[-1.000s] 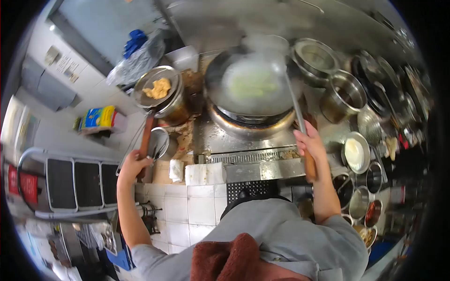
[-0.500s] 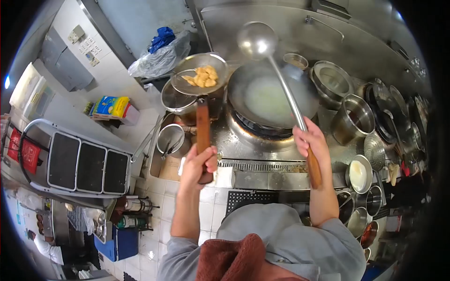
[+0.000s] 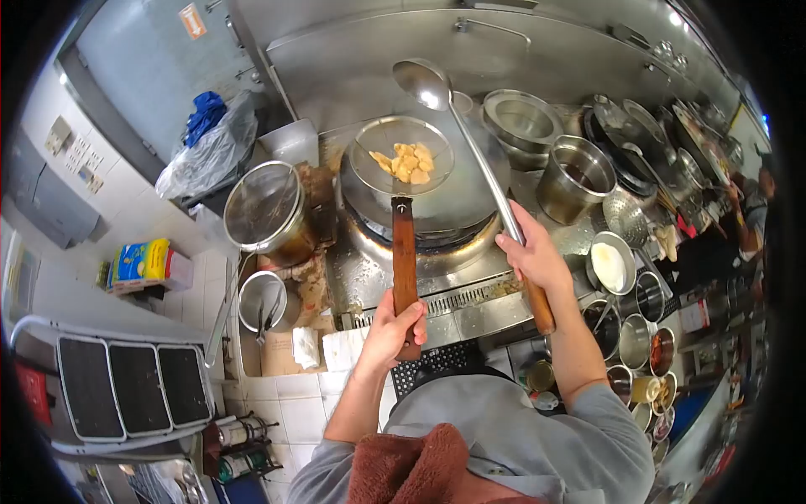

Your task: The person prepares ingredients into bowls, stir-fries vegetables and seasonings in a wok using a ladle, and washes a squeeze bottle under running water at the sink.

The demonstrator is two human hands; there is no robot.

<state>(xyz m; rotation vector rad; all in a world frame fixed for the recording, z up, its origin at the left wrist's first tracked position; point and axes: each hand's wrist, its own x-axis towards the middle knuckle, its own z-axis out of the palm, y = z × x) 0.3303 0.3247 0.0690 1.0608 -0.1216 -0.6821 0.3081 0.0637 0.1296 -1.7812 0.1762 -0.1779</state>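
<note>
My left hand (image 3: 393, 333) is closed around the wooden handle of a round mesh strainer (image 3: 366, 168). Several light-brown food pieces (image 3: 410, 163) lie in the strainer, which is held above a large wok (image 3: 453, 214) on the burner. Gripped in my right hand (image 3: 535, 256) is a long steel ladle (image 3: 428, 86) with a wooden handle end. Its bowl is raised beyond the strainer, over the far side of the wok, and looks to hold nothing. The strainer and ladle cover much of the wok, so its contents are largely hidden.
To the left stand a pot with a mesh strainer on top (image 3: 264, 210) and a small steel container with utensils (image 3: 262, 301). Steel pots (image 3: 575, 181) and a perforated skimmer (image 3: 625, 217) sit to the right. A bowl of white food (image 3: 610, 263) and several ingredient containers are nearer me.
The strainer with the food has moved right, from above the left pot to above the wok. The ladle bowl has tilted and lowered slightly. The view has turned toward the right.
</note>
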